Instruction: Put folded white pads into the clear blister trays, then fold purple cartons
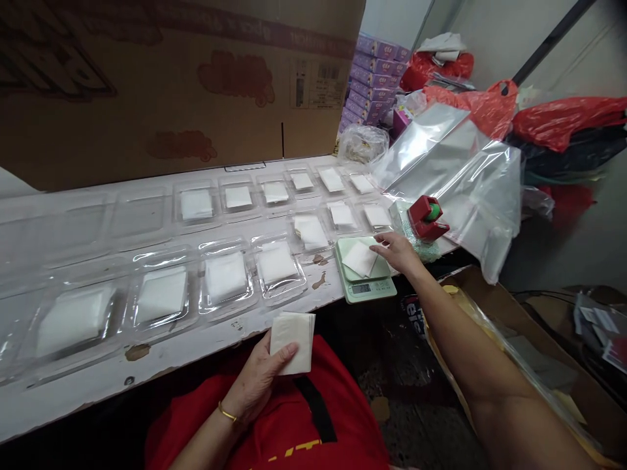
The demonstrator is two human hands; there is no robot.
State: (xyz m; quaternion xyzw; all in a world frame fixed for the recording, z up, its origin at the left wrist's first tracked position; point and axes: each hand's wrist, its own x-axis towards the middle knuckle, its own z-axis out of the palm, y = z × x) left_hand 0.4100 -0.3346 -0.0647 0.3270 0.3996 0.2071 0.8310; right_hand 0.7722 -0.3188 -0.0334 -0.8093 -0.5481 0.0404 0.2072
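My left hand [262,375] grips a small stack of white square sheets [292,339] above my lap, thumb across the front. My right hand [399,252] reaches over a pale green digital scale [369,292]. Its thumb and fingers pinch the edge of another few white square sheets [360,259] lying on the scale's platform. The scale's display is lit, but its digits are too small to read surely. Left of the scale, clear plastic trays stand in two rows, many with white sheets inside, such as the nearest tray [298,290].
A large cardboard box [171,85] stands along the table's back. Right of the scale are a red tape dispenser [427,219] and clear plastic bags [470,176]. Purple boxes [372,78] are stacked behind. An open carton [519,339] sits below, right of the worn table edge.
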